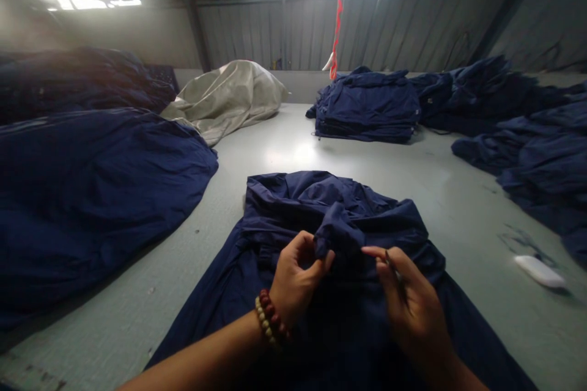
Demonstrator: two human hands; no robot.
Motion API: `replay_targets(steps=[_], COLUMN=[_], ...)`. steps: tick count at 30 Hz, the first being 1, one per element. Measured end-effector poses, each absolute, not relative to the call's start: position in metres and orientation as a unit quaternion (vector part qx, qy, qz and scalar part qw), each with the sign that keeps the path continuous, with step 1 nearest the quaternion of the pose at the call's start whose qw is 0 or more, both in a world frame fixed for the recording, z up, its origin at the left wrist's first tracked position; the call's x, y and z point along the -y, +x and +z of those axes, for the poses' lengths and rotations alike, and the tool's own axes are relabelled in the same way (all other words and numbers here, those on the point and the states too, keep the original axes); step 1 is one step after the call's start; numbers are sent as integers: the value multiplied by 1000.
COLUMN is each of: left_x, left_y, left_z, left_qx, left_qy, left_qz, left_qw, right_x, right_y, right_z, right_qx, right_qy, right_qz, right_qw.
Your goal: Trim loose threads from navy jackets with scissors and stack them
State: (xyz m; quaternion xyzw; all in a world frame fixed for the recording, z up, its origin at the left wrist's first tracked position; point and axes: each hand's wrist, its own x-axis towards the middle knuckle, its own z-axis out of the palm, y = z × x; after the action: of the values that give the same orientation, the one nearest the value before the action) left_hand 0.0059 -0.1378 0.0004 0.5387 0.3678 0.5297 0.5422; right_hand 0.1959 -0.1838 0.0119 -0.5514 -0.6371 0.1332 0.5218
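A dark navy garment (321, 208) lies spread on the pale grey table (275, 153) right in front of me. My left hand (296, 281), with a bead bracelet on its wrist, pinches a bunched fold of that cloth between thumb and fingers. My right hand (408, 302) is closed round a small thin metal tool (395, 272), whose tip sits close to the same fold. The tool's working end is too small to make out.
A large heap of navy cloth (92, 183) fills the left side. A folded navy stack (367, 107) sits at the back centre, with more navy garments (536, 140) at right. A beige bundle (229, 98) lies at the back left. A white object (539, 270) rests near the right edge.
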Motion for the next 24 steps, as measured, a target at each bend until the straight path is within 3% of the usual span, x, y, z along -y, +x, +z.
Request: replay_targets(steps=[7,15,18,21,24], left_x=[145,136,137,137,135], left_y=[14,2,-1,1,6], left_z=[-4,3,7,6,3], left_qx=[-305,-305,-303,-306,-287], left_qy=[490,618,657,588,400], left_qz=[475,494,470,453,466], left_qw=[664,529,505,596,735], right_x=[194,184,179,175,169], right_y=[186,208,212,211,208], right_z=[10,13,15,13,6], right_qx=[687,738,712,631,543], right_qy=[-521,-501,-523,-583,-589], right_qz=[155,152,145,212,350], right_qw=[482,426,445,466,485])
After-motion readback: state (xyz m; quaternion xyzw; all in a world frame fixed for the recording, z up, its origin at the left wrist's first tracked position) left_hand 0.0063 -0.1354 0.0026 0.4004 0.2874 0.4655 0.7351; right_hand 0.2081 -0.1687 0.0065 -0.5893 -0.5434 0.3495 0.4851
